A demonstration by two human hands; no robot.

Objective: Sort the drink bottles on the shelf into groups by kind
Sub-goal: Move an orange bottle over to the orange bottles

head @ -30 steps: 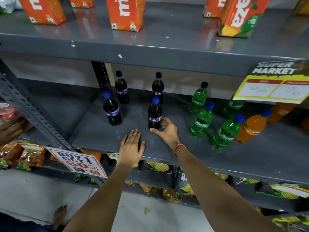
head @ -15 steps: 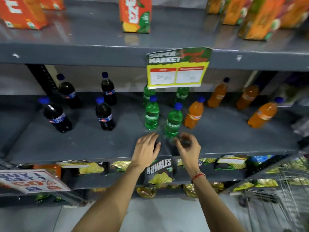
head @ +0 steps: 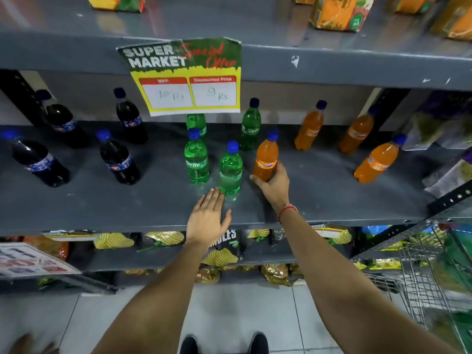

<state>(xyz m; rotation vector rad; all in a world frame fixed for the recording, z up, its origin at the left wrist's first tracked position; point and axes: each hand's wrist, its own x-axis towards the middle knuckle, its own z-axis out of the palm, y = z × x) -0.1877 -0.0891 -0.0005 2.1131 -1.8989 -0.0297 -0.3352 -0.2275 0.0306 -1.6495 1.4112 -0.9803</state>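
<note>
On the grey middle shelf (head: 127, 210) stand several dark cola bottles (head: 117, 159) at the left, several green Sprite bottles (head: 196, 162) in the centre and several orange Fanta bottles (head: 375, 162) at the right. My right hand (head: 273, 185) is wrapped around the lower part of one orange Fanta bottle (head: 265, 157) that stands right beside the green group. My left hand (head: 208, 218) lies flat and open on the shelf front, its fingertips touching the base of the nearest green bottle (head: 230, 169).
A "Super Market" price sign (head: 184, 75) hangs from the upper shelf edge and hides part of a rear green bottle. Juice cartons (head: 337, 11) stand on the top shelf. Chip bags (head: 222, 254) fill the lower shelf. A wire cart (head: 421, 274) stands at the lower right.
The view has swung right from the cola bottles. My right hand has reached forward and closed on the orange bottle next to the green ones; my left hand has flattened on the shelf.
</note>
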